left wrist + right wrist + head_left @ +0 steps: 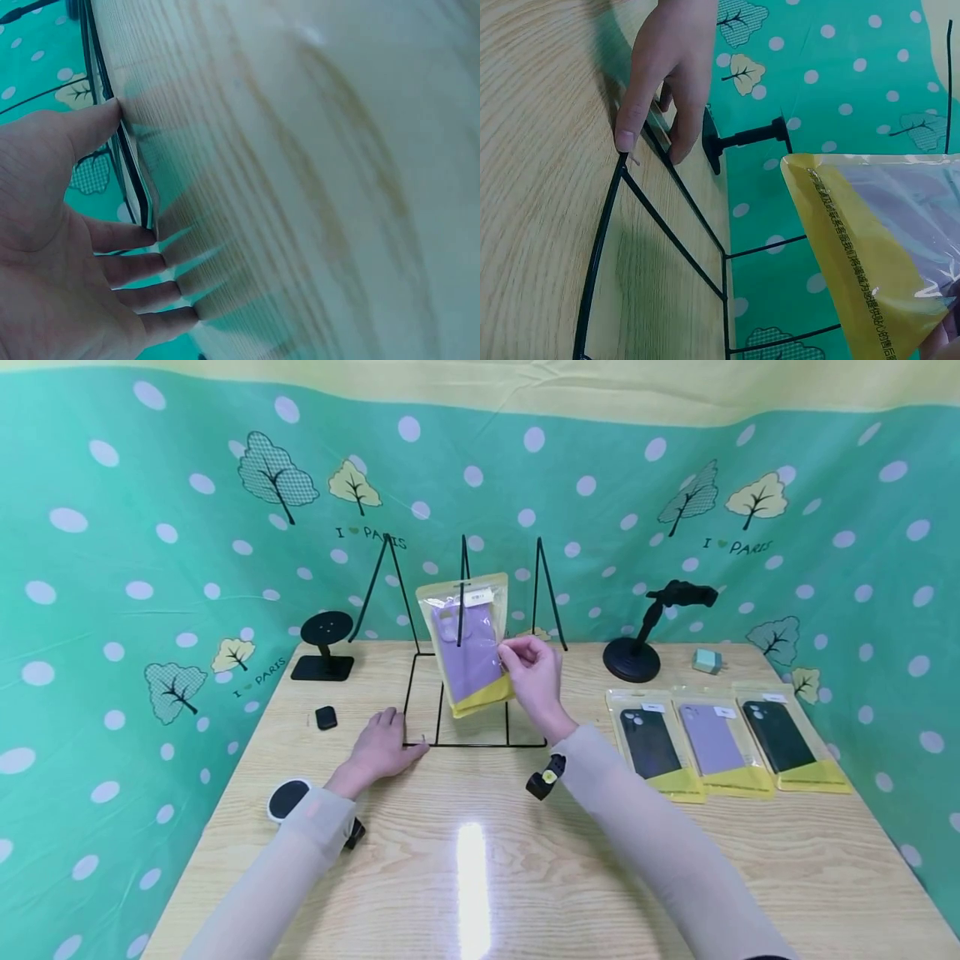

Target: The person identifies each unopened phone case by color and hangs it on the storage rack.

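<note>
My right hand (534, 681) pinches the right edge of a clear-and-yellow packet (471, 647) holding a purple phone case. The packet hangs slightly tilted at the middle arm of a black wire display rack (495, 746). That arm crosses in front of the packet; whether it passes through the hang hole, I cannot tell. My left hand (381, 745) rests on the table at the rack's front left corner, fingers spread and fairly straight. In the left wrist view, its thumb and fingertips touch the tabletop beside the rack's wire. The right wrist view shows the packet's yellow lower corner (847, 255).
Three packaged phone cases, dark (651, 743), purple (712, 739) and dark green (778, 735), lie at the right. Behind them stand a black stand (632, 658) and a pale blue charger (707, 660). At left are another black stand (324, 667), a small black square (326, 717) and a round pad (288, 798).
</note>
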`<state>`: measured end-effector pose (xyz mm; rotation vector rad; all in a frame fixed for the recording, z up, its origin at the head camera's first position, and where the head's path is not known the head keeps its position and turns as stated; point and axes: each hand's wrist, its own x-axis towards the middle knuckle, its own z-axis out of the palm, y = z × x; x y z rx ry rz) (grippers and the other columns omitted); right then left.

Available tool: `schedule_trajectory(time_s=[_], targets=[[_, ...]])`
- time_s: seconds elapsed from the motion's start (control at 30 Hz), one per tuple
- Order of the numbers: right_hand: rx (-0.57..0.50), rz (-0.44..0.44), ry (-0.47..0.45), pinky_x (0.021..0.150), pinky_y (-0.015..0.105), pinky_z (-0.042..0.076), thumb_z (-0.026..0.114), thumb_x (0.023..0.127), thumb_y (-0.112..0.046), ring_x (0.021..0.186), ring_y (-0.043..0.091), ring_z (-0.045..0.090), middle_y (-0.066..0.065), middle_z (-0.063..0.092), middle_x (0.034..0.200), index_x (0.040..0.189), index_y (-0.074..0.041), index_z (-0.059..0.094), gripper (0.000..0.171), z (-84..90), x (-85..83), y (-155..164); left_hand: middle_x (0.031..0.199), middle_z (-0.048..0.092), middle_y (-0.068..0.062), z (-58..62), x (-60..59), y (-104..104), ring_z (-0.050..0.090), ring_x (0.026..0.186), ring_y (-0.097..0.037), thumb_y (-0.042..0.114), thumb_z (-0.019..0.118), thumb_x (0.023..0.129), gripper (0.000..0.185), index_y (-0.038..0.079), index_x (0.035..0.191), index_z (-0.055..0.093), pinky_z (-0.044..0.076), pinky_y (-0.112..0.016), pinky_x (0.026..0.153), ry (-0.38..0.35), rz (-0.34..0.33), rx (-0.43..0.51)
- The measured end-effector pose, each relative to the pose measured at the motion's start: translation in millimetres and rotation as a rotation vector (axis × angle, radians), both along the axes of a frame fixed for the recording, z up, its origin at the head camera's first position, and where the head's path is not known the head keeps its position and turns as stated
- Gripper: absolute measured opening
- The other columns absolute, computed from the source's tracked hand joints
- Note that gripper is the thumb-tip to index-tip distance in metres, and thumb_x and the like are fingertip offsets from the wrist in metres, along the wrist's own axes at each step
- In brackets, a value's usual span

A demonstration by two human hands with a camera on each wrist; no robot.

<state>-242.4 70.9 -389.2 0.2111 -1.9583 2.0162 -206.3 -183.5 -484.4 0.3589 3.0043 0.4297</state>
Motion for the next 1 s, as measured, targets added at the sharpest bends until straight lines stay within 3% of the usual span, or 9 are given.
schedule_trajectory(time_s=[0.17,0.5,1.0], targets=[[-0.033,-0.062,-0.017,0.074,0.03,0.055,0.069,0.086,-0.001,0.08,0.021,0.066,0.014,0.068,0.088,0.092,0.003,0.067,0.008,-2.4,-14.2,-4.8,0.139,0.034,-0.036,0.1,-1.4,0.0,0.033,0.127,-0.05,0.048,0.06,0.09,0.081,-0.018,0.133,0.039,0.031,-0.055,0.103,-0.001,-0.002,-0.003],[-0.088,-0.105,-0.111,0.075,0.028,0.054,0.067,0.087,0.001,0.083,0.02,0.064,0.012,0.067,0.091,0.092,0.0,0.065,0.006,6.9,-36.3,-12.8,0.14,0.032,-0.036,-2.2,-2.9,-1.4,0.03,0.128,-0.05,0.047,0.06,0.09,0.082,-0.018,0.133,0.038,0.029,-0.055,0.104,-0.004,0.007,-0.01],[0.043,-0.242,-0.087,0.074,0.023,0.053,0.067,0.088,-0.003,0.083,0.017,0.064,0.008,0.067,0.09,0.095,-0.002,0.066,0.007,8.8,-60.2,-17.1,0.14,0.032,-0.036,1.9,2.6,-0.3,0.031,0.129,-0.05,0.047,0.06,0.09,0.081,-0.018,0.133,0.038,0.029,-0.055,0.104,-0.005,-0.004,-0.002]])
